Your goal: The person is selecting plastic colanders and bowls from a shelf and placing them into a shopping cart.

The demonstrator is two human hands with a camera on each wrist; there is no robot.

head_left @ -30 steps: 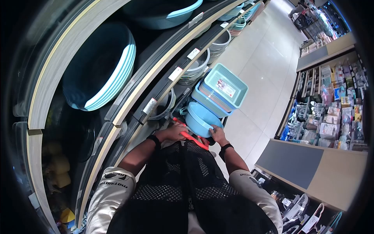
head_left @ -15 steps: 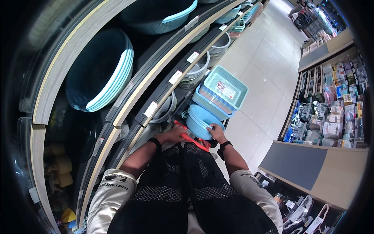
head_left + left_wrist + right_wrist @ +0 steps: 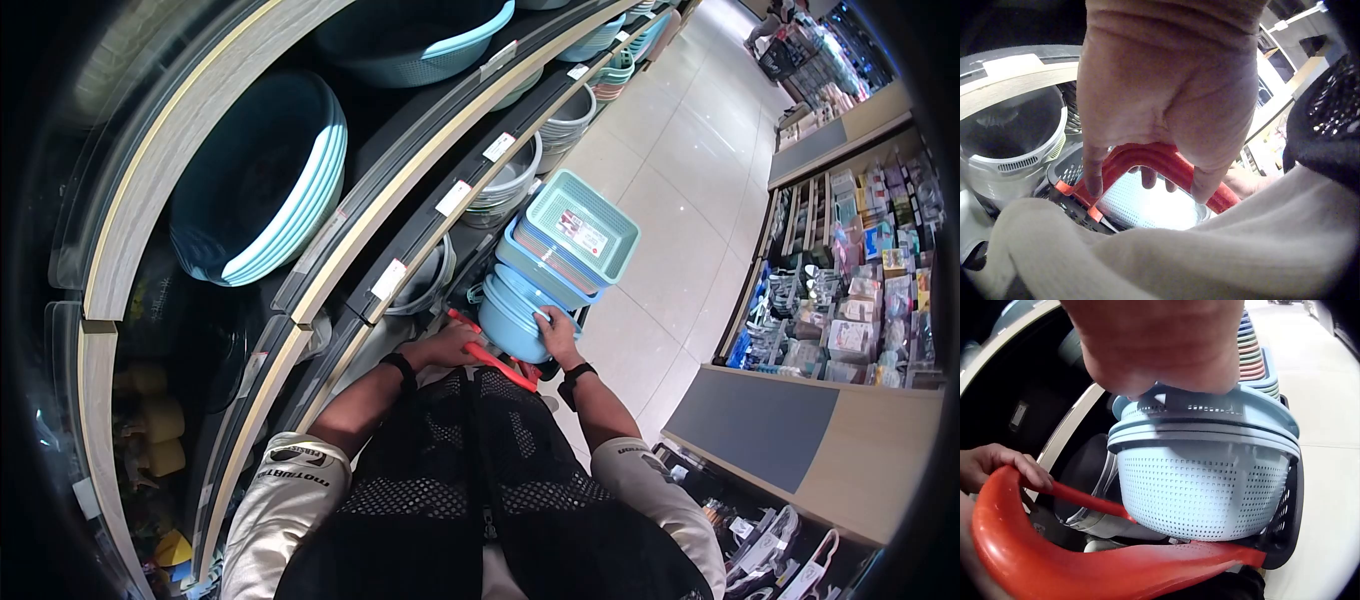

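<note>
My left hand (image 3: 445,345) grips the red handle (image 3: 505,368) of a black shopping basket (image 3: 1296,515). In the left wrist view its fingers curl over the handle's arch. A stack of light blue colanders (image 3: 1200,487) with perforated walls sits at the near end of the basket. My right hand (image 3: 560,338) holds the colander rim on the right side, thumb and fingers over the edge. The palm hides most of that grip in the right wrist view. One upper rim stands apart from the closely nested rims below it.
Beyond the colanders is a stack of rectangular plastic baskets (image 3: 575,225) with a label inside. Shelves on the left hold large blue tubs (image 3: 290,200) and grey buckets (image 3: 510,180). A tiled aisle floor (image 3: 690,120) runs along the right, beside a display of packaged goods (image 3: 850,290).
The colander stack has shifted slightly, and its rims have spread from one visible bowl to several tiers. My right hand has stayed at the rim; my left hand keeps holding the handle.
</note>
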